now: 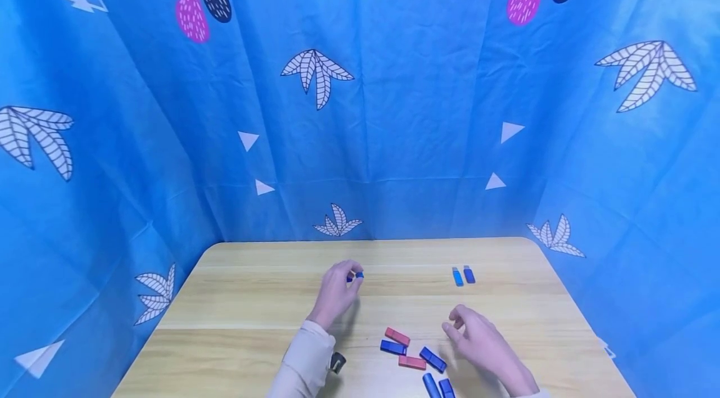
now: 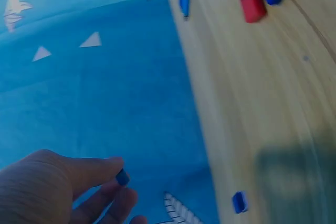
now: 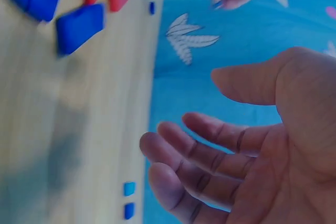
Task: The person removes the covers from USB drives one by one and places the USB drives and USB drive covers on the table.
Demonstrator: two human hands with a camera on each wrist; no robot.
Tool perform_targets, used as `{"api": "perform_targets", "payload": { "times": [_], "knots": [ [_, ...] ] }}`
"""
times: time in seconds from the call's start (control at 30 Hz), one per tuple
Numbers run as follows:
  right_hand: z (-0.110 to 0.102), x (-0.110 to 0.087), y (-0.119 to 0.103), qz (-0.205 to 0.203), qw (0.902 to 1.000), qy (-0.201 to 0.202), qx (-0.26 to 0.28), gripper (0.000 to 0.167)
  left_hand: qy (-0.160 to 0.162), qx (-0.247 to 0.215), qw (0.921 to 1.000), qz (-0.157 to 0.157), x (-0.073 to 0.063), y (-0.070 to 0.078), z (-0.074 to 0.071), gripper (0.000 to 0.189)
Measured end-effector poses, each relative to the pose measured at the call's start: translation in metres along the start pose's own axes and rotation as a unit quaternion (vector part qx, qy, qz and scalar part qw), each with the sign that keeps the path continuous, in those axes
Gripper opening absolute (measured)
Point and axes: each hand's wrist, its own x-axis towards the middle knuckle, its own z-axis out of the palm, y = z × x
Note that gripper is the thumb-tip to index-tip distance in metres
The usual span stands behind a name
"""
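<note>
My left hand point(image 1: 335, 292) is over the far middle of the table, pinching a small blue USB stick point(image 2: 122, 177) between thumb and fingertips, which cover most of it. Another blue stick point(image 2: 240, 202) lies on the table close to that hand. My right hand point(image 1: 478, 338) hovers right of the pile with nothing in it, fingers loosely bent and thumb apart. Beyond it, a light blue USB stick point(image 1: 458, 277) and a dark blue one point(image 1: 469, 274) lie side by side, grey ends pointing away from me.
Between the hands and nearer me lies a loose pile with red sticks point(image 1: 412, 362) and several blue sticks point(image 1: 433, 359). The wooden table point(image 1: 236, 298) ends at a patterned blue curtain point(image 1: 394, 135) at the back and sides. A small black device point(image 1: 337, 362) sits at my left cuff.
</note>
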Motion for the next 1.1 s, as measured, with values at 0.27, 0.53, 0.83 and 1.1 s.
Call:
{"api": "perform_targets", "payload": {
  "times": [0.27,0.53,0.83,1.1],
  "knots": [
    [-0.006,-0.018,-0.023,-0.039,0.9991,0.012,-0.011,0.011,-0.049,0.021,0.9978,-0.039,0.023,-0.019,0.022,0.021],
    [-0.001,-0.027,-0.017,-0.089,0.9958,-0.023,-0.009,0.013,-0.053,0.095,0.9938,-0.024,0.03,-0.045,0.042,0.031],
    [0.004,-0.028,-0.013,-0.063,0.9964,-0.056,-0.005,0.015,-0.063,0.119,0.9902,-0.038,0.028,-0.059,0.052,0.029],
    [0.005,-0.029,-0.01,-0.057,0.9964,-0.062,0.002,0.014,-0.066,0.118,0.9895,-0.051,0.032,-0.065,0.057,0.028]
  ]
}}
